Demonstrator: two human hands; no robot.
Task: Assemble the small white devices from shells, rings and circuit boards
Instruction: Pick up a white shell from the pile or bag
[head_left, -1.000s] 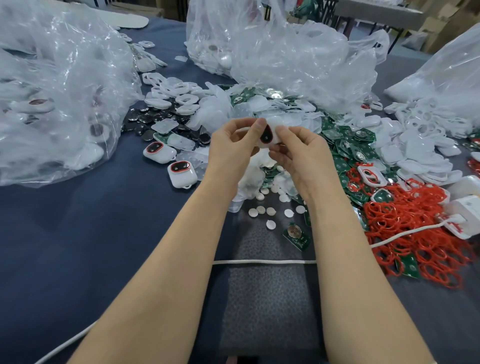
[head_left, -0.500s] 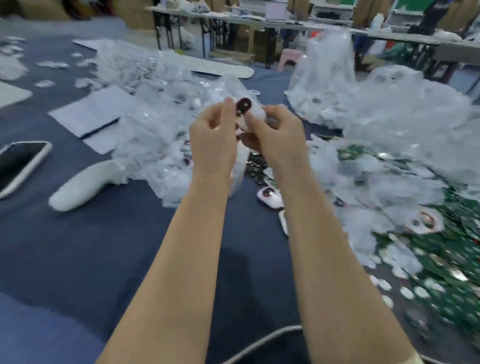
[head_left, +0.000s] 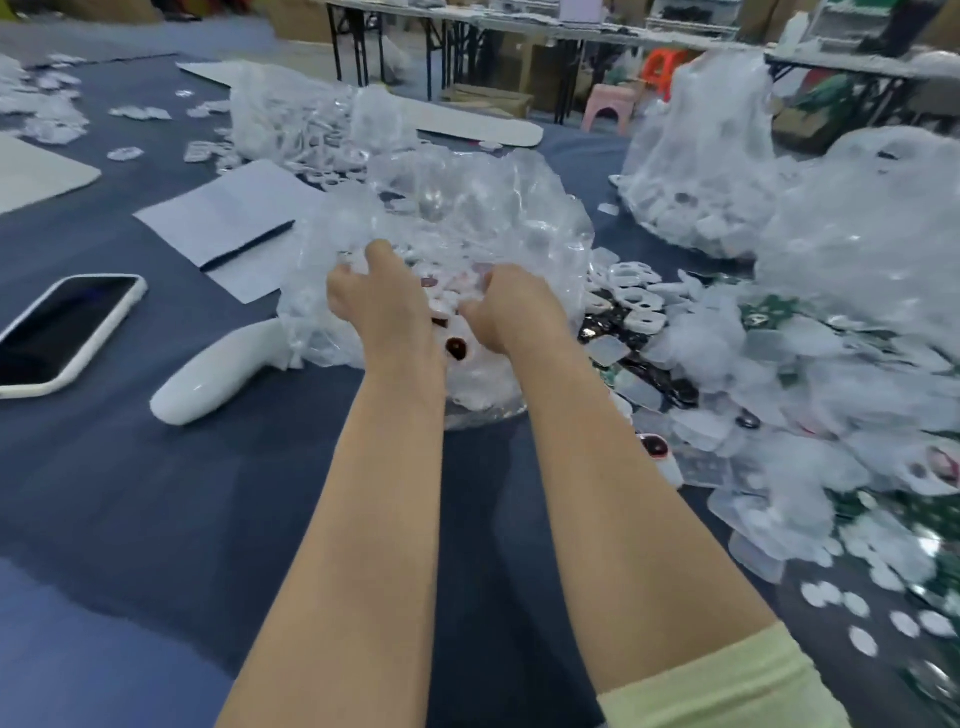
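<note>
Clear plastic bag (head_left: 467, 208) hides our fingertips: our left hand (head_left: 379, 306) and right hand (head_left: 511, 306) curl into it, and we cannot tell what they grasp. One white device (head_left: 457, 349) lies amid the plastic between our wrists.

Beyond the far edge of the blue-covered table (head_left: 156, 493), long tables (head_left: 571, 26) on black legs were seen, with a pink stool (head_left: 605, 106), an orange stool (head_left: 662, 65) and cardboard boxes (head_left: 485, 96) beneath.
</note>
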